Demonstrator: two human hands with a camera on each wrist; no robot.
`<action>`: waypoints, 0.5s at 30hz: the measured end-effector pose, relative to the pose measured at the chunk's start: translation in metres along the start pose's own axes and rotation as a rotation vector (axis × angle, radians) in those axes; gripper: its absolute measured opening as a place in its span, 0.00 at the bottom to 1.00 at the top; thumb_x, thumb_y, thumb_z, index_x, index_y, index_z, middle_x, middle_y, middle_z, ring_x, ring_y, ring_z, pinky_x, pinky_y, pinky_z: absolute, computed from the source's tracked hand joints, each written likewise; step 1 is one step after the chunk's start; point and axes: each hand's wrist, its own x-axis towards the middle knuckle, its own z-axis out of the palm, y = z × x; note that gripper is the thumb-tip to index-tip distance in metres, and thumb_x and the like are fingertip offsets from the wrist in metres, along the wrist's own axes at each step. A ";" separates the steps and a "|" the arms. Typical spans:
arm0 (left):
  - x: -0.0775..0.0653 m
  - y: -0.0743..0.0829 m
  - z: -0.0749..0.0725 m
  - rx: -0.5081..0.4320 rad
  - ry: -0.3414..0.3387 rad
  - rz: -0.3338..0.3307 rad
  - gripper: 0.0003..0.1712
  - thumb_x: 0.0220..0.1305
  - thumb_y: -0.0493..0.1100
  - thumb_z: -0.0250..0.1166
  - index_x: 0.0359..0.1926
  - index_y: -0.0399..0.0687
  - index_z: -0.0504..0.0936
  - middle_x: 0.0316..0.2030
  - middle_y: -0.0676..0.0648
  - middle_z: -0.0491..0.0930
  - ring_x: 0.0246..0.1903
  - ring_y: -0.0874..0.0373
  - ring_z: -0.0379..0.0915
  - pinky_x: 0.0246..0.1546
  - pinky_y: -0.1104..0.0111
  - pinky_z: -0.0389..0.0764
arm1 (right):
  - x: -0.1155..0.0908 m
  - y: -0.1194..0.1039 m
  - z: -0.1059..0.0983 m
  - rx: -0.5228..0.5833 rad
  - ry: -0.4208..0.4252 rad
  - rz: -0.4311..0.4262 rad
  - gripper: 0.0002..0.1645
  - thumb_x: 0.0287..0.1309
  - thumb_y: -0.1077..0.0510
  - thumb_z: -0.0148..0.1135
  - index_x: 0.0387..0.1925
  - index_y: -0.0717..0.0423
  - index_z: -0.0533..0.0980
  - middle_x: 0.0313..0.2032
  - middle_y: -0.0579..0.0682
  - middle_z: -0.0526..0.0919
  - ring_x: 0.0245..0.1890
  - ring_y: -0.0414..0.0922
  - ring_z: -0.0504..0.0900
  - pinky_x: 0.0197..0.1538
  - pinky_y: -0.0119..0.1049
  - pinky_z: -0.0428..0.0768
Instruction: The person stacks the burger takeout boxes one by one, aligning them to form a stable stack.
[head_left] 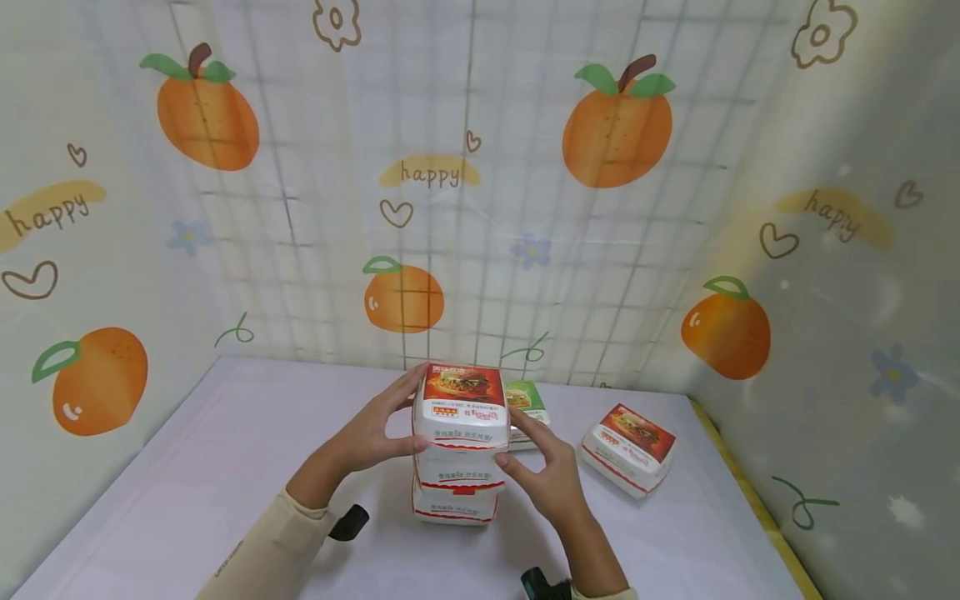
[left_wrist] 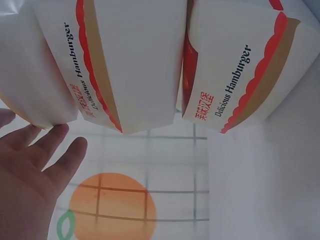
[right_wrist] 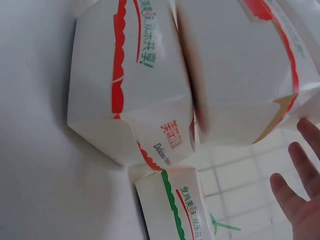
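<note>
Farthest left, beyond the left fingers, a printed sheet (head_left: 307,275) with oranges and hearts rises behind a pale table (head_left: 225,483); a cream sleeve (head_left: 266,546) and a black wrist piece (head_left: 350,523) sit below the left palm. The left hand (head_left: 367,437) has its fingers nearly straight and spread, tips against the left side of the top box (head_left: 461,417) toward the back, with the thumb stretched to its lower front left edge. That red-lidded burger box lies between the fingers of both hands, directly above the middle box (head_left: 463,471), which starts just below the two thumbs; the bottom box (head_left: 455,507) rests on the table lower still, well under the fingertips. Past the stack, behind the right fingers and partly hidden by them, stands a green-lidded box (head_left: 528,400). The right hand (head_left: 553,479) also has its fingers extended rather than wrapped, the index finger along the right side of the top box and the thumb at the front right, near the seam with the middle box. Apart from the right fingers, just to their right, a separate red-lidded box (head_left: 628,450) lies angled on the table
</note>
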 end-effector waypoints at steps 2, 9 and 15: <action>0.001 -0.001 0.001 -0.002 0.002 0.003 0.55 0.56 0.59 0.68 0.77 0.64 0.46 0.75 0.56 0.46 0.70 0.57 0.49 0.62 0.50 0.65 | 0.000 0.001 -0.001 0.001 0.001 0.004 0.38 0.53 0.53 0.73 0.66 0.48 0.71 0.60 0.45 0.77 0.64 0.50 0.69 0.59 0.66 0.65; 0.000 -0.006 0.003 -0.023 0.019 0.015 0.55 0.55 0.60 0.69 0.77 0.63 0.47 0.74 0.60 0.49 0.69 0.56 0.52 0.62 0.48 0.66 | 0.000 0.004 -0.003 0.014 -0.011 0.024 0.39 0.53 0.52 0.73 0.67 0.43 0.70 0.60 0.44 0.77 0.65 0.49 0.68 0.60 0.66 0.64; -0.002 -0.007 0.005 -0.027 0.034 -0.011 0.55 0.54 0.59 0.70 0.76 0.66 0.48 0.73 0.57 0.53 0.68 0.53 0.56 0.61 0.46 0.66 | -0.001 0.005 -0.005 0.009 -0.016 0.045 0.40 0.53 0.53 0.73 0.67 0.47 0.69 0.59 0.49 0.78 0.66 0.52 0.67 0.61 0.67 0.63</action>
